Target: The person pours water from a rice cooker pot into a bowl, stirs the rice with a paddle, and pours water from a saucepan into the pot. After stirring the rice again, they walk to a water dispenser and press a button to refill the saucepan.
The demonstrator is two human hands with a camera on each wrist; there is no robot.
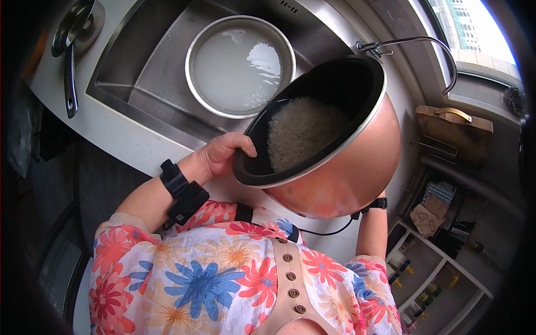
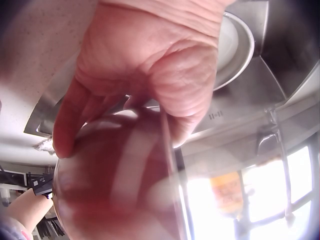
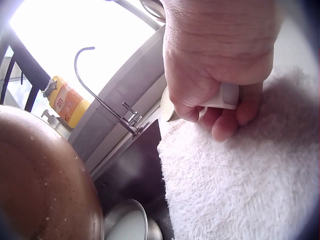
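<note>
Pot (image 1: 357, 167): copper-toned, tilted, mouth facing 10 o'clock, wet grains (image 1: 304, 134) inside
Left grip: left hand (image 1: 225, 153) clamped on pot rim at 9 o'clock, thumb inside
Right grip: right hand (image 3: 220, 60) curled round smooth white piece (image 3: 223, 97), fluffy cloth (image 3: 230, 185) at 6 o'clock
Basin (image 1: 237, 115): in sink (image 1: 162, 89), pot's 10 o'clock, cloudy liquid (image 1: 231, 72) inside

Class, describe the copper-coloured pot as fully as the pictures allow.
The deep, round pot looks metallic: glossy copper-coloured outside with droplets, dark inside, with a pale rim. It is held tilted at the sink, mouth towards the metal basin; whether they touch is unclear. Wet, rice-like grains lie inside. The left hand grips the rim, thumb inside.
</note>
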